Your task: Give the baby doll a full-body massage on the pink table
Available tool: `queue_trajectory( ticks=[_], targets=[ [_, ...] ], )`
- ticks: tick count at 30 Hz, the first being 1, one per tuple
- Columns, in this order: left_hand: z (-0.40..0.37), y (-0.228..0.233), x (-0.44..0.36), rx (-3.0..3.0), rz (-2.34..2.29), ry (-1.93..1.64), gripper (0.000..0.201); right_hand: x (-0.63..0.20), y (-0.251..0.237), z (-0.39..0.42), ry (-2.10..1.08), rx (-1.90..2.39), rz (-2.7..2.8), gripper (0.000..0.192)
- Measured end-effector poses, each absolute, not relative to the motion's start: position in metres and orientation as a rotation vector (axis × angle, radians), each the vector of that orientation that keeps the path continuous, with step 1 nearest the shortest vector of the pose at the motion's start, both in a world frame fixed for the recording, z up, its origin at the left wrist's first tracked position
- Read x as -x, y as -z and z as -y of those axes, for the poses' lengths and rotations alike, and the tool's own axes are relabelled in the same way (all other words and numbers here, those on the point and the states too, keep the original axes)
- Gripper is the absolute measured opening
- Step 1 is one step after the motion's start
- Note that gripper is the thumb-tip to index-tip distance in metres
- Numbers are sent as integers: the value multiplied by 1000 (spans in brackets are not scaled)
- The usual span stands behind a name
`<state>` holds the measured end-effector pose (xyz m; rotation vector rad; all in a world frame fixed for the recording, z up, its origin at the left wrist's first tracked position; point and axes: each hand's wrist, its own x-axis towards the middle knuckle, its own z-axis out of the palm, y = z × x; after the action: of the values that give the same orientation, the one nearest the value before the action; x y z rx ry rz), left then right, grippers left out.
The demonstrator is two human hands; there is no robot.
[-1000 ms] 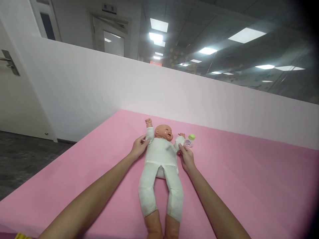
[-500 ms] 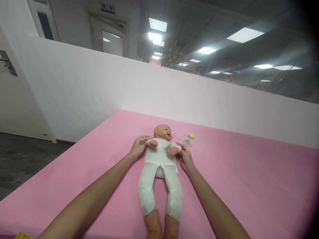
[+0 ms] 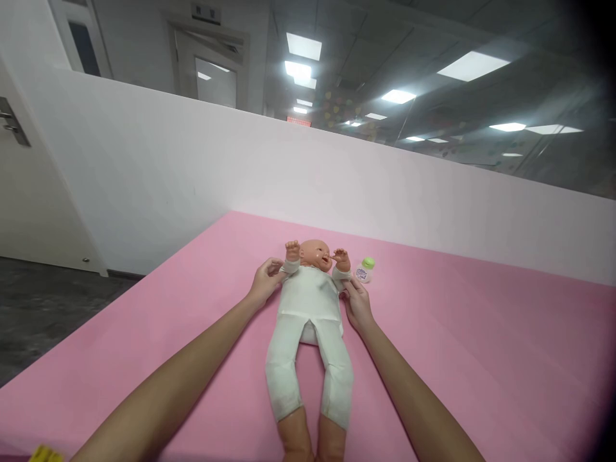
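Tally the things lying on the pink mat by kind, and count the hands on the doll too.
Baby doll: 1, on its back in a white suit
Small bottle with a green cap: 1, beside the doll's head
Yellow thing at the near-left corner: 1, too cut off to name
Hands: 2, left hand and right hand, each at one of the doll's arms
Total: 3 things, 2 hands

Bright ceiling panels, dark right-edge vignette
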<state>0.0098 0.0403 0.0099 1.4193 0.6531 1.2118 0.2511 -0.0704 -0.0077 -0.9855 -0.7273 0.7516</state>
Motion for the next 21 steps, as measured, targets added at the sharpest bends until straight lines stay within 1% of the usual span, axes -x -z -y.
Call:
queue_trajectory(
  ticks=[4, 14, 21],
  targets=[
    [-38, -12, -8, -1396, -658, -1203, 37, -252, 8, 70, -742, 991, 725, 30],
    [-35, -15, -8, -1360, -724, -1172, 51, -251, 7, 72, -757, 1019, 706, 36],
    [-39, -10, -10, -1359, -733, -1159, 51, -257, 12, 69, -751, 1046, 692, 37]
  ],
)
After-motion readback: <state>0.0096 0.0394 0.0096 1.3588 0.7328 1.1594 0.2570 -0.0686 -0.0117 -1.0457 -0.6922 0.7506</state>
